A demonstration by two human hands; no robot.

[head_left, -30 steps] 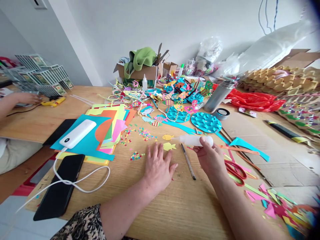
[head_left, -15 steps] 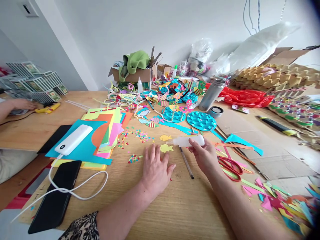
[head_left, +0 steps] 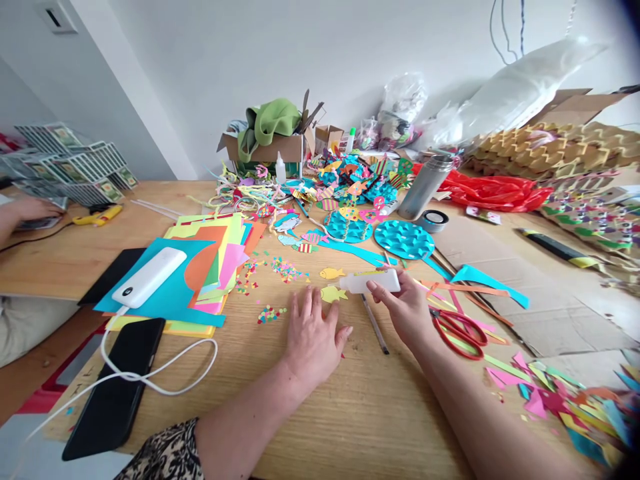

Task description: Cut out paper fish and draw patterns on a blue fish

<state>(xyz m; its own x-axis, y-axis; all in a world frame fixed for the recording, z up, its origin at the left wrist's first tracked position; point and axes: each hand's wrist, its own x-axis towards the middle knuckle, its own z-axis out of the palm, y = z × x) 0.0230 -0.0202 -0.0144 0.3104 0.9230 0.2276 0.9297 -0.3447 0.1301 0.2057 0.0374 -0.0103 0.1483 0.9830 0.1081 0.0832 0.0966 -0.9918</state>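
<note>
My left hand (head_left: 314, 333) lies flat on the table, fingers spread, its fingertips at the edge of a yellow-green paper fish (head_left: 332, 294). In my right hand (head_left: 403, 303) is a white glue bottle (head_left: 375, 281), tilted nearly level with its nozzle pointing left over that fish. Whether the nozzle touches the paper, I cannot tell. Just beyond lies an orange-yellow paper fish (head_left: 331, 273). A pen (head_left: 375, 325) rests below the bottle. Small piles of coloured paper bits (head_left: 287, 270) and round dots (head_left: 271, 315) are left of my left hand.
Red-handled scissors (head_left: 459, 333) and paper scraps (head_left: 565, 400) lie to the right. Leftward are stacked coloured papers (head_left: 205, 267), a power bank (head_left: 150, 277) and a phone (head_left: 115, 390). A metal flask (head_left: 425, 187) stands behind blue egg-carton pieces (head_left: 404, 241). Another person's hand (head_left: 35, 212) is far left.
My right hand has brought the glue bottle slightly left and down over the yellow-green fish. My left hand stays in place; the view has shifted a little.
</note>
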